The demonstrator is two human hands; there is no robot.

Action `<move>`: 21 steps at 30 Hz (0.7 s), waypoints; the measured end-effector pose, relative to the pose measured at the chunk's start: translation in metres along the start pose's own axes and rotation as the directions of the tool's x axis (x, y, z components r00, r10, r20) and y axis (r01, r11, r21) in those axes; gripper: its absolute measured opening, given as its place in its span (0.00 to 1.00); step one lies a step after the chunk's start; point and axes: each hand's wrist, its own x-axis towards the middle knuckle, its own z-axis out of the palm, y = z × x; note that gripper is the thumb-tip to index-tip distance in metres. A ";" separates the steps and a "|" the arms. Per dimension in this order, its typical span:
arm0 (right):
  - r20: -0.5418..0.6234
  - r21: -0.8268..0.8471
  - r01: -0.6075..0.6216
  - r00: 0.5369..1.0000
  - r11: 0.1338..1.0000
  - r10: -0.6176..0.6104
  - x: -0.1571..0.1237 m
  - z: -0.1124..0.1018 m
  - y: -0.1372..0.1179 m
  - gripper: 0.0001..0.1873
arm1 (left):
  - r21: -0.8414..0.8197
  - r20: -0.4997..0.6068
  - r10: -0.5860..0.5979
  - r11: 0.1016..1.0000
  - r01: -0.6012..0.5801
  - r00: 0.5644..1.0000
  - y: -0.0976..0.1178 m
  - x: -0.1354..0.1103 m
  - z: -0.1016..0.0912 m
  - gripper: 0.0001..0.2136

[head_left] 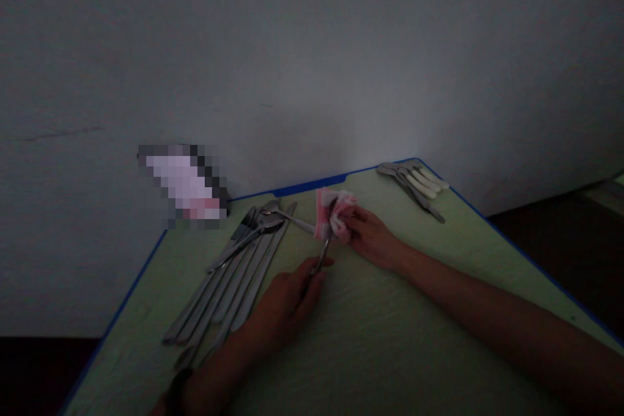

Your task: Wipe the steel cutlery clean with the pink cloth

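Note:
My left hand (pixel 295 296) is closed around the handle of a metal spoon (pixel 324 250), which points up and away from me. The spoon's head lies in the folds of a pink and white cloth (pixel 322 214), so only a dark part of it shows. Pinched in the fingers of my right hand (pixel 373 234), the cloth wraps round that end. Just left of my hands several long metal utensils (pixel 229 292) lie side by side. On top of them rests another spoon (pixel 270 227), and a thin utensil handle (pixel 297 221) reaches toward the cloth.
The pale green table (pixel 390 338) has a blue edge and stands against a grey wall (pixel 312 65). A smaller group of utensils (pixel 412 182), some with white handles, lies at the far right. A blurred-out device (pixel 180 182) leans at the far left corner.

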 end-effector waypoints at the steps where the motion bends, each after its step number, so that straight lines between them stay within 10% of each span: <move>1: 0.006 -0.034 0.011 1.000 0.999 -0.011 -0.001 0.000 0.001 0.08 | 0.015 0.001 0.004 1.000 -0.004 1.000 0.000 0.000 0.000 0.18; 11: -0.238 0.025 0.161 0.959 0.987 -0.151 0.008 0.000 0.005 0.07 | 0.012 0.040 0.096 0.995 -0.097 0.995 0.001 -0.003 -0.001 0.15; 21: 0.054 -0.348 0.075 0.997 0.935 -0.060 -0.012 0.005 0.007 0.14 | -0.004 0.024 0.022 1.000 -0.022 0.999 -0.008 0.005 0.005 0.16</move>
